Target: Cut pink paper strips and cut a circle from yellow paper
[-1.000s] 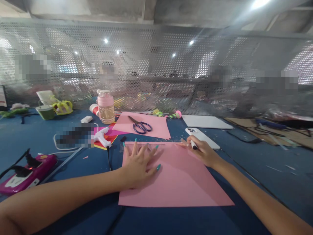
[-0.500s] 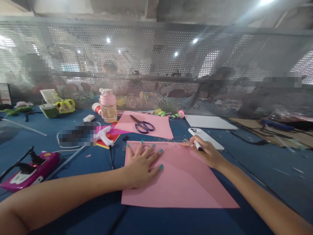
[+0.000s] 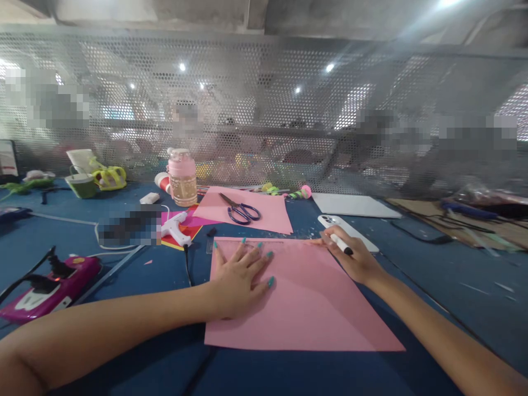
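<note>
A large pink sheet of paper (image 3: 313, 308) lies in front of me on the blue table. My left hand (image 3: 239, 278) is spread flat on its left part, with the fingertips over a clear ruler (image 3: 210, 247) along the far edge. The ruler's left end sticks out past the paper. At the sheet's far right corner, my right hand (image 3: 350, 256) is closed around a white marker (image 3: 340, 243) with a black end. Its fingertips are at the paper's far edge, and the marker's tip is hidden by them. Beyond the sheet, scissors (image 3: 243, 212) rest on another pink sheet (image 3: 206, 206).
A white phone (image 3: 363, 236) lies just beyond my right hand. On the left are a white glue gun (image 3: 177, 228), a purple power strip (image 3: 78, 275) and a pink-topped bottle (image 3: 182, 176). A white flat board (image 3: 355, 205) and a perforated metal screen (image 3: 264, 110) stand farther back.
My right hand and the marker have shifted slightly to the right along the paper's far edge. My left hand stays pressed in nearly the same place.
</note>
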`<state>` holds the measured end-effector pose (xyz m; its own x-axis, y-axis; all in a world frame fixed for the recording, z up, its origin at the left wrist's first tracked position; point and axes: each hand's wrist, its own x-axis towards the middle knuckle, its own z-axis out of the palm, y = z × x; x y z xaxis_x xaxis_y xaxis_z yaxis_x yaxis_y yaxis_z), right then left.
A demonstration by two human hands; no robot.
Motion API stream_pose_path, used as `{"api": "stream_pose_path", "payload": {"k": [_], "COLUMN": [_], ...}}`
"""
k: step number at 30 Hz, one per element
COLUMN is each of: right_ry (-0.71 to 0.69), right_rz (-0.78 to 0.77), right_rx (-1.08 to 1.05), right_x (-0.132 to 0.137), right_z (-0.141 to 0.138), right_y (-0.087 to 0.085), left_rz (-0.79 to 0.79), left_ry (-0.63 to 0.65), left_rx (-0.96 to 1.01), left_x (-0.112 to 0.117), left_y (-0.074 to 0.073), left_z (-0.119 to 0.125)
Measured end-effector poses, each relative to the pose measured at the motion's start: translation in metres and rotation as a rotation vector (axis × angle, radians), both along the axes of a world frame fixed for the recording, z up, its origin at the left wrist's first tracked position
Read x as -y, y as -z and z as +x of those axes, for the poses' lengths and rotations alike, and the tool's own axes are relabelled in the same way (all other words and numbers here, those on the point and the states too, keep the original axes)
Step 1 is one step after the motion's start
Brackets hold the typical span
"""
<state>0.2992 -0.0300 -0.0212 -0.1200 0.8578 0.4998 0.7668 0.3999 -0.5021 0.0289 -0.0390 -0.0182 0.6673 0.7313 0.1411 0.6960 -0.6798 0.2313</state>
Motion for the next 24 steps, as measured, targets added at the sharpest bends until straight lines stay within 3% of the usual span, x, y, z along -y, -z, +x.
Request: {"api": "stream_pose_path", "payload": {"k": [8, 24], "right_ry": [0.079, 0.088], "right_rz": [0.173, 0.191], "right_rx": [-0.261, -0.179], "right_x": [-0.0013, 0.0022], "right_z": [0.0022, 0.0039], "right_y": [0.0028, 0.0031], "left_rz": [-0.020, -0.070], "left_ry": [0.006, 0.034], "left_rx": [0.013, 0.027], "left_x": [-0.0004, -0.0003], "left_y": [-0.0003, -0.0019], "left_z": [-0.0004, 0.0003]}}
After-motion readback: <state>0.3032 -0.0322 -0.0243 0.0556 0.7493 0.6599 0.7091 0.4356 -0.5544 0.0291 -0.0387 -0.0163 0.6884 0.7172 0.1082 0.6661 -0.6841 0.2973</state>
